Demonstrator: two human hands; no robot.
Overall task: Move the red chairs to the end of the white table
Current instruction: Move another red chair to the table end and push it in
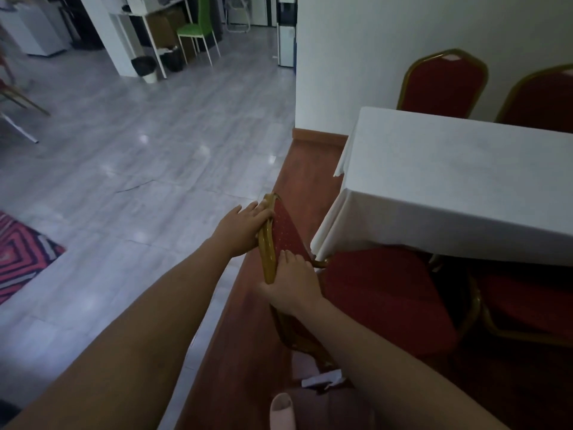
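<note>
At the near corner of the white table, the left hand and right hand both grip the gold-framed backrest of a red chair, its seat tucked against the hanging tablecloth beside another red chair.

1. The room was dim, and the gray floor was shiny with small spots of light on it.
2. A strip of red-brown floor ran beside the gray part.
3. A plain white wall stood on the right.
4. A white pillar stood far back on the left.
5. A green chair sat by a white desk at the back.
6. A black bin sat near the desk.
7. A water cooler stood beside the wall's edge.
8. A striped pink rug lay at the left edge.
</note>
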